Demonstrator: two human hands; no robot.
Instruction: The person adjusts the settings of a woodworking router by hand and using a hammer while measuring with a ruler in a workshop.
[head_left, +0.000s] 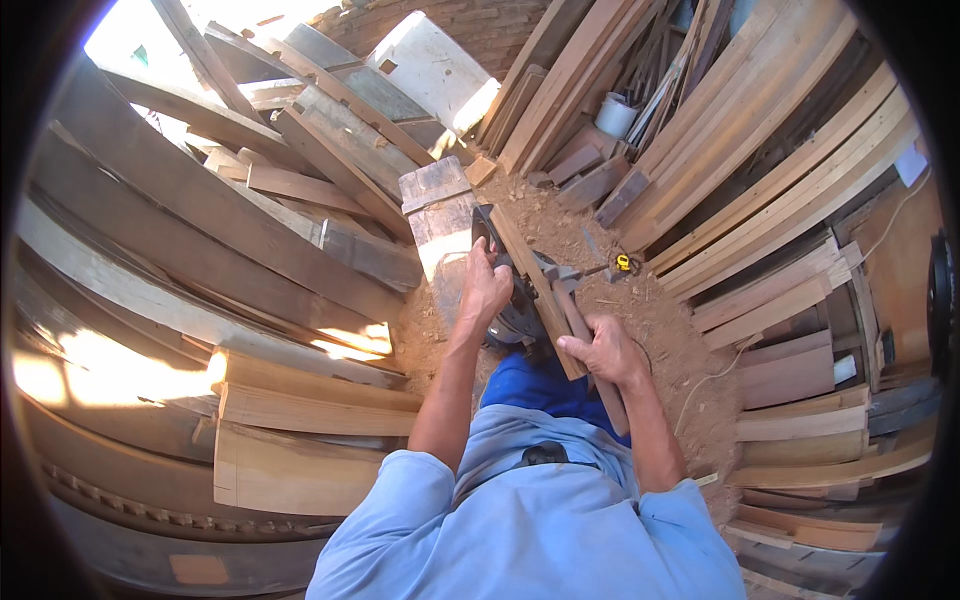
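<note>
My left hand (487,285) is closed round the black handle of a dark power tool that looks like a saw (518,318), standing low in front of my legs. A light wooden strip (545,300) runs slantwise along the tool's right side, its near end close to my blue trousers. Beside it lies a second, darker wooden strip (608,400), gripped by my right hand (607,350) with the thumb over the top. The fingers of that hand are partly hidden beneath. The tool's blade is not visible.
A yellow tape measure (624,264) lies on the sawdust-covered ground (680,375) to the right. Ahead is a worn plank bench (440,205). Stacked boards (300,440) crowd the left, and leaning planks (740,130) the right, near a white bucket (615,117). A thin cord (705,382) trails at right.
</note>
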